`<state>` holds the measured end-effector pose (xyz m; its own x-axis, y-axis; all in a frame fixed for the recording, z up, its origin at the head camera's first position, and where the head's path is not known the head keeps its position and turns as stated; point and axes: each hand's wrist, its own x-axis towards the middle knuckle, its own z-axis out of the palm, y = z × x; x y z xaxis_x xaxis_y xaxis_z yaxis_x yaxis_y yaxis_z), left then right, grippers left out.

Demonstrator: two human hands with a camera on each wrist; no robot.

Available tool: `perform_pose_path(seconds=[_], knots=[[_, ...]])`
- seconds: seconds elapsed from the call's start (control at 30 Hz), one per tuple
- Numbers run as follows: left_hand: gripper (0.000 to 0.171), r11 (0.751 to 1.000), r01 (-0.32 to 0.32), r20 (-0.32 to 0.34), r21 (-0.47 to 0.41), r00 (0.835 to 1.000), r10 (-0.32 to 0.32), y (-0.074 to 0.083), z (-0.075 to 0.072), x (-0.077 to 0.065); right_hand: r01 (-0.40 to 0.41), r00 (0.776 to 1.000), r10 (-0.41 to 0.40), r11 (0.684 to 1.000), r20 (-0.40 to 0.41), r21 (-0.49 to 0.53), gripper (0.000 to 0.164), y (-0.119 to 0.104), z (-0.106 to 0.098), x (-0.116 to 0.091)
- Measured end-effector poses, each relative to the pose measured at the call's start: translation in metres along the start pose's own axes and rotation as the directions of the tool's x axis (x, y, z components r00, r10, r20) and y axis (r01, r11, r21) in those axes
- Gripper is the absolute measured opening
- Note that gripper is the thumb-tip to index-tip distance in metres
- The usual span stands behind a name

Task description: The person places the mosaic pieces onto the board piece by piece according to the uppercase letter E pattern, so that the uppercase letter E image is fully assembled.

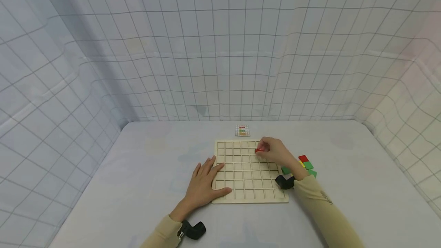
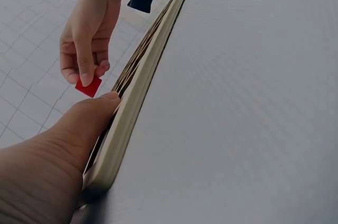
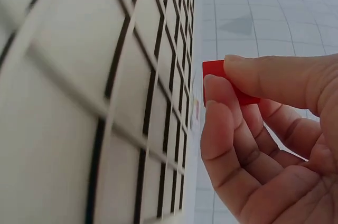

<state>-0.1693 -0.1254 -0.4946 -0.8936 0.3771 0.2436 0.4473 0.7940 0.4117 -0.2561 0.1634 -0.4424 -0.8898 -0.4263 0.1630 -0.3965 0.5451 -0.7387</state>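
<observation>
Red tile is pinched in the right grip, thumb against fingers, held just above the far-right cells of the board. Board is pale, ridged into square compartments, flat on the bench. Left grip released, fingers spread over the board's left edge. Loose red, green and yellow tiles right of it, partly behind the right arm. Pattern card beyond the far edge.

A white table bears a gridded board, a small patterned card and coloured tiles.
</observation>
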Motion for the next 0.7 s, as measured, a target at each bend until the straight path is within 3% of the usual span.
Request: perform_pose_path(seconds=[0.27,0.5,0.7], knots=[[0.083,1.000,0.004,0.000,0.002,1.000,-0.004,0.000,0.001,0.000,-0.037,0.999,0.036,0.998,0.027,0.052,0.005,-0.014,0.019,0.022],[0.082,1.000,-0.008,-0.009,0.005,1.000,0.008,-0.001,0.002,0.000,0.009,0.998,-0.009,1.000,0.065,0.007,0.004,-0.021,0.034,0.034],[0.082,1.000,-0.021,-0.026,-0.002,0.999,0.021,-0.001,0.002,0.000,0.000,0.999,0.000,1.000,0.036,-0.018,0.006,-0.022,0.044,0.041]])
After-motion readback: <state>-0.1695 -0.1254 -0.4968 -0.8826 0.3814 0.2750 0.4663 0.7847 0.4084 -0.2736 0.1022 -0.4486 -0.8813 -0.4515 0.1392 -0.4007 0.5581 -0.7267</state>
